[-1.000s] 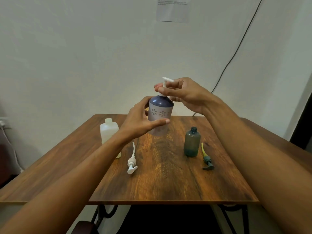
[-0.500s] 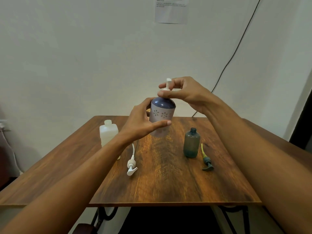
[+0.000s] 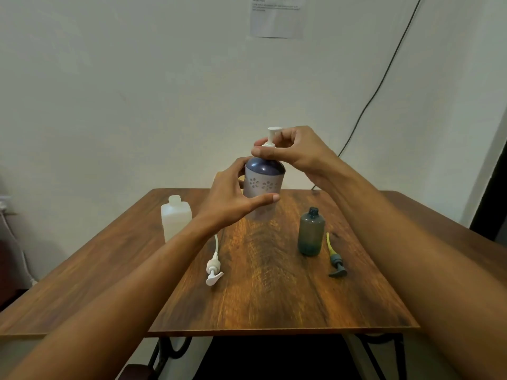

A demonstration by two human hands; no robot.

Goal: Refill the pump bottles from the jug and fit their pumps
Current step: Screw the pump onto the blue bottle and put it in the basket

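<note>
Pump head [image 3: 274, 130] is turned round since earlier, collar pinched by right hand [image 3: 296, 152], purple bottle [image 3: 263, 185] gripped by left hand [image 3: 230, 198]; green bottle [image 3: 312, 233] is left unpumped.

Glossy wood-grain table [image 3: 274, 297], translucent plastic green bottle [image 3: 312, 231], matt milky plastic jug [image 3: 175, 220].

Held bottle [image 3: 262, 187]: pale lilac-grey body, band of white flower shapes, dark navy domed shoulder. Its pump [image 3: 271, 136]: white. Jug [image 3: 175, 219] at far left: translucent milky white, no print. Loose pump [image 3: 214, 271] near centre: white, with white tube. Small bottle [image 3: 311, 233] at right: smoky dark green, see-through, plain. Pump [image 3: 337, 266] beside it: dark grey-green head, yellow tube. Table [image 3: 274, 297]: warm reddish-brown wood grain with darker streaks. Wall [image 3: 137, 91]: off-white. Cable [image 3: 384, 78] across wall: black. Paper sheet [image 3: 277, 17] on wall: white with small dark print.
</note>
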